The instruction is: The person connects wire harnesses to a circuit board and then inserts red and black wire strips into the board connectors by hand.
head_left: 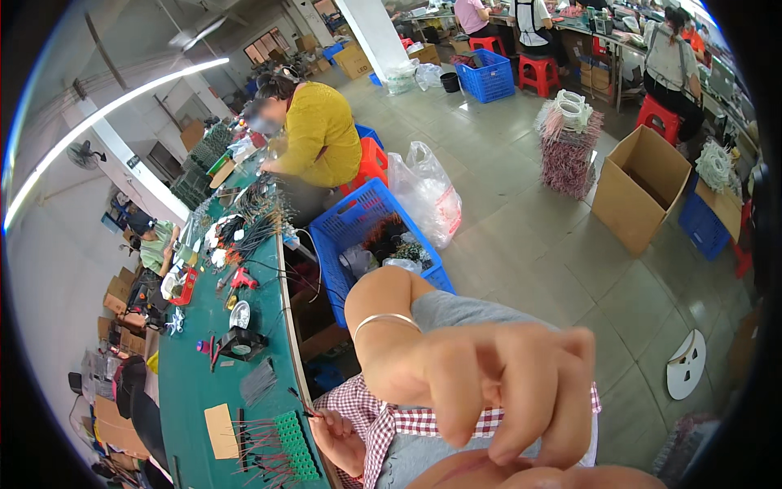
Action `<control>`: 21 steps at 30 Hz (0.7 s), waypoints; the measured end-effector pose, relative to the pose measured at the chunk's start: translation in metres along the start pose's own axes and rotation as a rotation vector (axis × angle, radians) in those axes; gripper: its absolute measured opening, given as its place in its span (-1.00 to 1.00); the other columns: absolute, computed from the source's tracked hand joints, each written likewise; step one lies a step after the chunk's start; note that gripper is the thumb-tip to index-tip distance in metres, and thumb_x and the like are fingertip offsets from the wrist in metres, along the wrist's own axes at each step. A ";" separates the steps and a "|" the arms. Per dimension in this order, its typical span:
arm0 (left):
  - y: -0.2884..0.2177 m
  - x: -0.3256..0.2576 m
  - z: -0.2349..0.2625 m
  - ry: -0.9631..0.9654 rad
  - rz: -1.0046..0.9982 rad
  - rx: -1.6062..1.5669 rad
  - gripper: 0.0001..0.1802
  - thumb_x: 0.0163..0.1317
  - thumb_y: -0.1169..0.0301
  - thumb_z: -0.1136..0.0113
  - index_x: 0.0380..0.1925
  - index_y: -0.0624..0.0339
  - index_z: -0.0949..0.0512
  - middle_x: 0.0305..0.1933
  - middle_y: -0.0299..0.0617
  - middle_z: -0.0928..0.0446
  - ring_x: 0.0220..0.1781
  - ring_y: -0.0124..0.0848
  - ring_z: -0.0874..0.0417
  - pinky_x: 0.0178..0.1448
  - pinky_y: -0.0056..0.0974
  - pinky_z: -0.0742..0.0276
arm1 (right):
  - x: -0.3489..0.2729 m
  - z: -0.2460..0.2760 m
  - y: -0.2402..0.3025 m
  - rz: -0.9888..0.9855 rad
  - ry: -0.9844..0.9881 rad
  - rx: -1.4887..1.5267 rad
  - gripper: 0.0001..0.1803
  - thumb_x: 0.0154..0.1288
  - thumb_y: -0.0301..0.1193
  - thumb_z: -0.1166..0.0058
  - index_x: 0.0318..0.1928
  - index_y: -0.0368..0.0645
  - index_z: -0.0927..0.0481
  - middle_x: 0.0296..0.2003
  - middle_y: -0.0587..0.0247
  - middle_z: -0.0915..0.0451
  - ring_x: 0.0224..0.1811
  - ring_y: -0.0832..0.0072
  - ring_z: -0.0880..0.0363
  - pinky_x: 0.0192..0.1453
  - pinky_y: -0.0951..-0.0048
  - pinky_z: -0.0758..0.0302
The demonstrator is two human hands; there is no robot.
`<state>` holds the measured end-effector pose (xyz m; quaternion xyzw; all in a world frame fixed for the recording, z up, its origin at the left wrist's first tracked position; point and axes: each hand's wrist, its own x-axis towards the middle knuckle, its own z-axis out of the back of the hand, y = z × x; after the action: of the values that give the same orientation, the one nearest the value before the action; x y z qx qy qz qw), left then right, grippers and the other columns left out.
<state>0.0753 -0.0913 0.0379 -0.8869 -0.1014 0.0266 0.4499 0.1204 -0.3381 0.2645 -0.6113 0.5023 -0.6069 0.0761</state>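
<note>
My left hand (338, 436) is at the edge of the green table, with its fingers closed on a thin dark wire (300, 401). Beside it stands a green holder with rows of round holes (295, 447), and red and black wires (259, 444) stick out of it. Large and close, my right hand (509, 387) is raised above my lap with loosely bent fingers spaced apart. Nothing shows in it. A pale bracelet (384, 320) circles that arm. Below lies a red-and-white checked apron (379, 444).
On the green tabletop (183, 367) lie a brown card (221, 432), a bundle of thin grey wires (259, 381) and a small black fan (242, 344). A blue crate (326, 244) stands beside the table. Farther along sits a co-worker in yellow (326, 122). An open carton (639, 187) rests on the floor.
</note>
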 end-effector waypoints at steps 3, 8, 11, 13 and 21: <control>0.001 0.006 0.005 -0.077 0.038 -0.046 -0.85 0.40 0.34 -0.05 -0.29 0.17 -0.40 -0.49 -0.41 -0.27 -0.58 -0.68 -0.16 -0.54 -0.51 -0.08 | -0.016 -0.003 -0.002 -0.086 0.056 0.044 -0.93 0.33 -0.54 0.05 -0.29 -0.15 -0.35 -0.32 0.31 -0.47 -0.14 0.49 -0.42 -0.10 0.35 -0.39; 0.004 0.019 0.025 0.006 0.063 -0.069 -0.87 0.41 0.35 -0.05 -0.28 0.16 -0.41 -0.49 -0.41 -0.26 -0.58 -0.69 -0.16 -0.55 -0.52 -0.07 | -0.027 -0.003 -0.030 -0.192 0.083 0.160 -0.92 0.46 -0.48 0.27 -0.24 -0.18 -0.28 -0.29 0.23 -0.45 -0.18 0.41 -0.55 -0.03 0.31 -0.39; 0.006 0.028 0.037 0.023 0.093 -0.108 -0.86 0.41 0.34 -0.04 -0.28 0.16 -0.41 -0.49 -0.41 -0.27 -0.58 -0.70 -0.17 -0.56 -0.53 -0.06 | -0.038 0.000 -0.043 -0.231 0.120 0.160 -0.86 0.50 -0.44 0.32 -0.25 -0.21 -0.28 -0.27 0.22 -0.45 -0.18 0.37 -0.58 -0.02 0.30 -0.41; 0.006 0.032 0.037 -0.035 0.090 -0.114 -0.86 0.41 0.34 -0.04 -0.28 0.16 -0.40 -0.48 -0.41 -0.28 -0.57 -0.70 -0.17 -0.57 -0.53 -0.05 | -0.045 -0.007 -0.048 -0.257 0.069 0.151 -0.81 0.53 -0.43 0.35 -0.26 -0.23 -0.27 -0.28 0.21 -0.45 -0.18 0.34 -0.58 -0.02 0.28 -0.41; 0.008 0.066 0.059 -0.025 0.306 -0.104 -0.82 0.37 0.31 -0.10 -0.39 -0.15 -0.31 -0.59 -0.47 -0.19 -0.64 -0.64 -0.13 -0.66 -0.50 -0.05 | -0.090 0.003 -0.104 -0.156 0.145 0.282 -0.59 0.51 0.03 0.24 -0.16 -0.08 -0.32 -0.27 0.11 -0.43 -0.22 0.10 -0.61 -0.27 0.33 -0.59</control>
<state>0.1333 -0.0355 -0.0001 -0.9138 0.0283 0.1007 0.3926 0.1983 -0.2258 0.2769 -0.5861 0.3674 -0.7180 0.0773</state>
